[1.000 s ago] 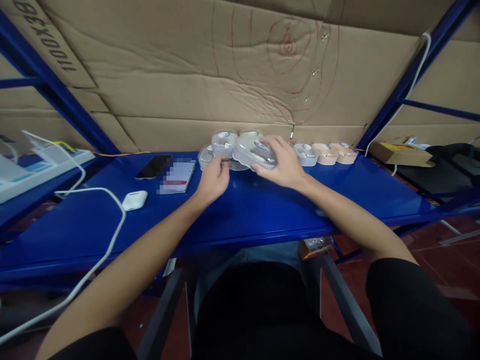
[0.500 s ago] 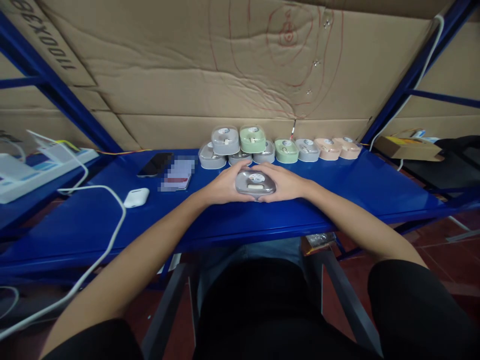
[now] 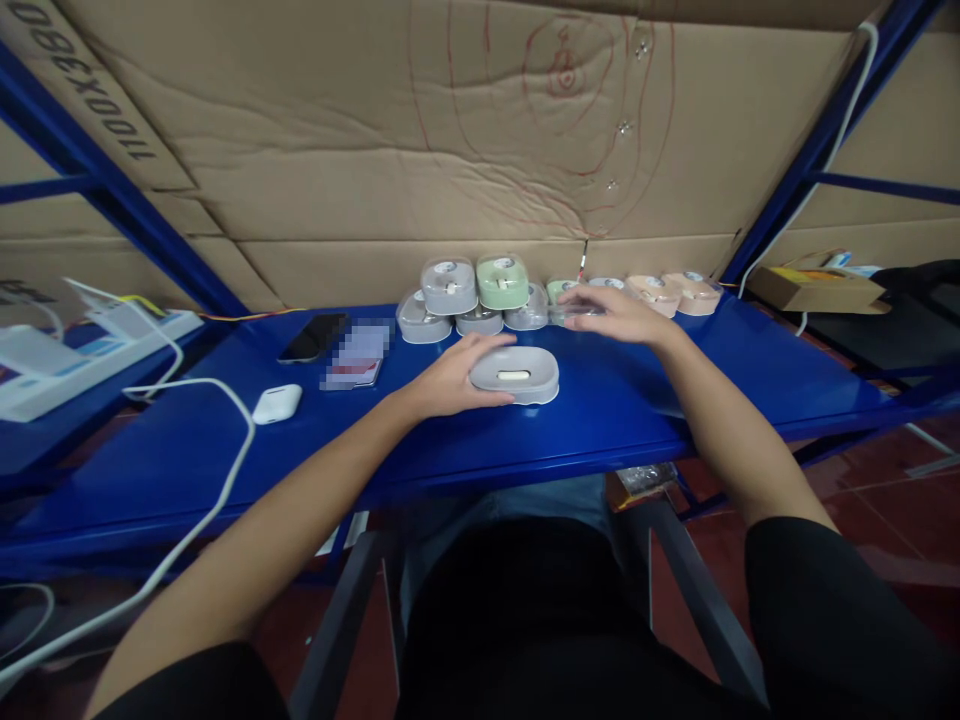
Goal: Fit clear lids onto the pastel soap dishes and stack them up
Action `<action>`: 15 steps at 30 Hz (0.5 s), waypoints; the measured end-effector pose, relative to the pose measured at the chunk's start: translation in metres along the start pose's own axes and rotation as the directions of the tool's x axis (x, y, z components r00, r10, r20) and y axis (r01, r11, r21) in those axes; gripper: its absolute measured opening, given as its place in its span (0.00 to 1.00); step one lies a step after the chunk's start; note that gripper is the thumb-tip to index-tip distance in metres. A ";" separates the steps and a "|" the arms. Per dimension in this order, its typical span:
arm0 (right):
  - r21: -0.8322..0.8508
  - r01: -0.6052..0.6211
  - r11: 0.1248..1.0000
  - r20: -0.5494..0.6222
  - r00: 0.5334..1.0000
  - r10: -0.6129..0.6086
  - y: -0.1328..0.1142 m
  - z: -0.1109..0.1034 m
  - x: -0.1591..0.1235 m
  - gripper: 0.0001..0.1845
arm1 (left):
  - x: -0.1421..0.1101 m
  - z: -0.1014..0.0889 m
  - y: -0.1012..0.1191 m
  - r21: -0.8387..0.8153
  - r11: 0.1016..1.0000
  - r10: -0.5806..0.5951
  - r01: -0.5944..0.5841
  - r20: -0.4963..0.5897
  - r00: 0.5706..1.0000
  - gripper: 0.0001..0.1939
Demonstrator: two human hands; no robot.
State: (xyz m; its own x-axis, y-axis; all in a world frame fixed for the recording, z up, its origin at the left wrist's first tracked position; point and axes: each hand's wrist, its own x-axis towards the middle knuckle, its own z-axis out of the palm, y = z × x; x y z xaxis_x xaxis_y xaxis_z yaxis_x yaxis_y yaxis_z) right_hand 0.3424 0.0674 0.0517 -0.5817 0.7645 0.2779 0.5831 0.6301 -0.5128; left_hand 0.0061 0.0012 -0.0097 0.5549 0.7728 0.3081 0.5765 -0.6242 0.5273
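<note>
One cardboard wall (image 3: 337,130) is set behind everything, and by it the far side of the blue tabletop (image 3: 637,400) is closed off; the near side is bounded by a straight edge. Along the far side a two-tier stack of lidded boxes (image 3: 465,296) is placed, with a row of boxes (image 3: 654,297) carried on toward the right. Between these and the near edge a band of bare blue surface is left, roomiest toward the right.

In that band an uncovered grey oval box (image 3: 517,362) is set, its long axis laid left to right, about parallel with the near edge. Its left end is held by the left hand (image 3: 450,378), fingers along the far rim and thumb along the near one, so the left is the nearer hand. From the right hand (image 3: 615,312) the box is found nearer and leftward, apart. The right hand is half curled before the row; whether a clear piece is gripped there cannot be told through the blur.

Farther left, two phones (image 3: 313,338) and a white earbud case (image 3: 277,404) are laid. Smallest, a cream insert (image 3: 514,376) is seen in the box, aligned lengthwise.
</note>
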 end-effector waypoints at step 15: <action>-0.098 -0.155 0.983 0.003 0.988 0.156 0.018 -0.002 0.004 0.37 | 0.004 -0.006 -0.004 0.092 0.994 -0.051 0.065 -0.145 0.988 0.27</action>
State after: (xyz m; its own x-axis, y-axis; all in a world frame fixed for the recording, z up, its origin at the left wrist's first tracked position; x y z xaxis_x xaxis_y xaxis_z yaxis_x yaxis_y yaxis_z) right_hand 0.3516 0.0819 0.0449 -0.4851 0.8532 0.1918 0.7193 0.5140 -0.4673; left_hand 0.0025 0.0078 -0.0056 0.4316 0.8121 0.3926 0.6642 -0.5807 0.4709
